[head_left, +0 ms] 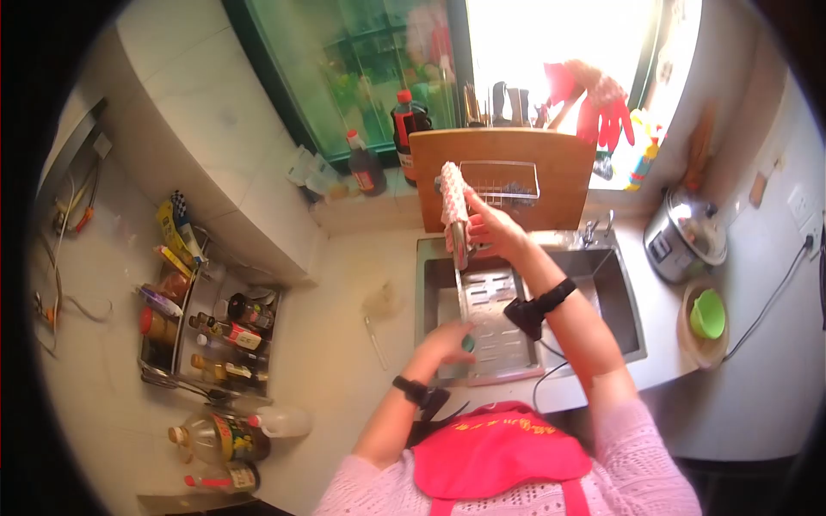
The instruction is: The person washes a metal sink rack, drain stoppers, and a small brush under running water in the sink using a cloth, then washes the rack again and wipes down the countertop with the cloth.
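"Pink-and-white cloth (453,196): where exactly?"

"Upright above the sink (637,331), in front of the wooden board (564,176), with a metal edge (462,251) showing below."

"And the right hand (492,227)?"

"Closed on the cloth from the right, fingertips partly hidden."

"The left hand (445,343)?"

"Blurred, low by the slotted tray (495,325), beside something small and green (468,343). Whether it's pinching that, I can't tell."

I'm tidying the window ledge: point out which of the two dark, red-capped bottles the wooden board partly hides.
The larger bottle, overlapped at lower right by the wooden board; the smaller bottle, farther left, stands clear.
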A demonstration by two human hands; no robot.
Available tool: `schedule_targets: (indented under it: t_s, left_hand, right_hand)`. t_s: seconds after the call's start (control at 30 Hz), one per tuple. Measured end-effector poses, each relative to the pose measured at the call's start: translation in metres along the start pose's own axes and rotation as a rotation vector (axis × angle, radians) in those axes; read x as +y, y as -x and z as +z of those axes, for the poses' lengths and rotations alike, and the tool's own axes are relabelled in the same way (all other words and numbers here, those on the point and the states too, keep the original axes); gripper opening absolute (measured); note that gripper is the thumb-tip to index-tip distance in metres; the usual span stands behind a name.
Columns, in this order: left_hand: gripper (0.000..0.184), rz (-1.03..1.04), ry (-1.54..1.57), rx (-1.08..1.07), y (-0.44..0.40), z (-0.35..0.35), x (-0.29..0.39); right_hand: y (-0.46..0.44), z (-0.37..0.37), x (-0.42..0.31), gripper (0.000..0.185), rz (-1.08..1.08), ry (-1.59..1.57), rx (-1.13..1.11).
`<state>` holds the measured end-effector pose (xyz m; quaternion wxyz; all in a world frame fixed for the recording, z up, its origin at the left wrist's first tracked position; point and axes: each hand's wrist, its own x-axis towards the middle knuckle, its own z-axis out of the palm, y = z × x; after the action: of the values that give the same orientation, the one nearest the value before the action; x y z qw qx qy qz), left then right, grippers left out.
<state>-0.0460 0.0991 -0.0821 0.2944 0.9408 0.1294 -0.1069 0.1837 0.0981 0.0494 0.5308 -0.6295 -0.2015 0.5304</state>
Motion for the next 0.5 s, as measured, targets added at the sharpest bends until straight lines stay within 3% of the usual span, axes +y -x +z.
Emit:
schedule_targets:
  t_s: [0.07,0.1,0.17,0.23,0.27,0.3,0.33,0.43,0.5]
  left_hand:
    - [0.085,-0.022,0.06,0.049,0.008,0.003,-0.008]
    - [0.085,-0.031,0.1,0.082,0.009,0.002,-0.01]
    - [0.083,-0.091,0.106,0.12,0.019,-0.007,-0.003]
    - [0.08,-0.137,0.187,0.123,0.029,-0.022,0.012]
    - [0.08,-0.159,0.245,0.126,0.033,-0.029,0.019]
    - [0.079,-0.179,0.301,0.125,0.037,-0.032,0.02]
    - [0.074,-0.127,0.247,0.221,0.031,-0.017,0.005]
    - [0.064,-0.318,0.692,0.212,0.03,-0.026,0.012]
    - [0.044,-0.234,1.129,0.33,0.029,-0.022,0.013]
  right_hand:
    - [-0.005,0.0,-0.002,0.062,-0.131,-0.111,-0.021]
    - [0.002,0.004,-0.008,0.04,-0.202,-0.095,0.08]
    - [-0.006,0.0,-0.009,0.017,-0.411,-0.293,0.09]
    - [-0.001,-0.009,-0.021,0.005,-0.573,-0.447,-0.05]
    - [-0.013,-0.033,-0.022,0.005,-0.636,-0.422,-0.274]
    - [-0.004,-0.034,-0.028,0.007,-0.714,-0.536,-0.354]
    - [0.021,-0.031,-0.039,0.008,-0.702,-0.57,-0.29]
    - [0.091,-0.035,-0.067,0.005,-0.718,-0.604,-0.228]
    - [0.111,-0.059,-0.068,0.008,-0.752,-0.573,-0.279]
